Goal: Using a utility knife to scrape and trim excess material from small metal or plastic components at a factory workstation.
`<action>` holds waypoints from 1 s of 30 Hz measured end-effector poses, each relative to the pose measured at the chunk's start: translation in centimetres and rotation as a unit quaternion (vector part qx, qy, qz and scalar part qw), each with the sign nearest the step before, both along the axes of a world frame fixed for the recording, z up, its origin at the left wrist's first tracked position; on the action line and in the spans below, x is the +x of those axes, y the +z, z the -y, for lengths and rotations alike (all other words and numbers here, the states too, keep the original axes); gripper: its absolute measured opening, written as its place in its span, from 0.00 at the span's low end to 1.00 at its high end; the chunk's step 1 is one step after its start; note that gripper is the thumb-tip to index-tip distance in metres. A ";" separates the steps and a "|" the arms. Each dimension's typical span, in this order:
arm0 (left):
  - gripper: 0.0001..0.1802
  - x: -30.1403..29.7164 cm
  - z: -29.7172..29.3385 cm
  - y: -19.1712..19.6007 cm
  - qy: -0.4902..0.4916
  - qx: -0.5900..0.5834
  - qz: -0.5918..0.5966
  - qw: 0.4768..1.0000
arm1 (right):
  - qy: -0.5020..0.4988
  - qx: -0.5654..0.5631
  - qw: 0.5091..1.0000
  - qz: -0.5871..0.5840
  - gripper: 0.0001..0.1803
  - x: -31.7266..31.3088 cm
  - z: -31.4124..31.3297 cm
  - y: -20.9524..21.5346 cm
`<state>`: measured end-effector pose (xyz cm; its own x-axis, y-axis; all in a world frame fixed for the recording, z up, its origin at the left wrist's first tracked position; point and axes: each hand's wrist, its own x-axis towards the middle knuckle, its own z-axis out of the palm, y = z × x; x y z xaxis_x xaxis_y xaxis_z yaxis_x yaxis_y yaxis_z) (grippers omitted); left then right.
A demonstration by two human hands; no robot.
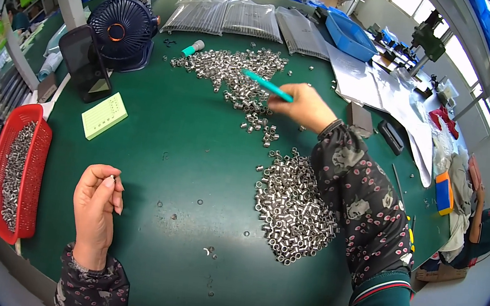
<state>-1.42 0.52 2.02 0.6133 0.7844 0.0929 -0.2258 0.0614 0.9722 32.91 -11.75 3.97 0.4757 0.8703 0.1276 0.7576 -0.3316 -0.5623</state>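
Observation:
My right hand [305, 106] is closed around a slim teal pen-shaped tool [266, 84]. The tool's far end points left, over a spread-out heap of small metal rings [225, 70] at the back of the table. Low on the left, my left hand [95, 210] is pinched, thumb against fingers, with a tiny shiny metal piece [112, 177] showing at the fingertips; most of it is hidden. A second, denser pile of metal rings [292, 215] lies on the green table [182, 256], left of my right sleeve.
At left stands a red basket [38, 169] holding small metal parts. A fan [118, 34], a phone [85, 62] and a yellow-green notepad [104, 116] are behind it. Bagged rods [253, 21] and a blue tray [350, 37] line the back. A person [488, 231] sits at right.

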 end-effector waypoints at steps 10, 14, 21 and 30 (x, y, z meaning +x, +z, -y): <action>0.05 0.4 0.7 -0.1 -0.008 -0.015 -0.013 1.000 | -0.286 0.006 0.935 0.212 0.14 14.0 5.1 -0.5; 0.05 0.4 0.6 -0.1 0.002 -0.021 -0.022 1.000 | -0.275 -0.149 0.923 0.225 0.20 13.2 2.8 -2.0; 0.05 0.6 0.9 0.2 0.005 -0.029 -0.010 1.000 | -0.243 -0.182 0.912 0.274 0.17 15.5 3.9 -3.1; 0.05 0.0 1.1 0.3 0.002 -0.046 -0.004 0.999 | -0.271 -0.149 0.905 0.291 0.10 14.5 3.5 -5.1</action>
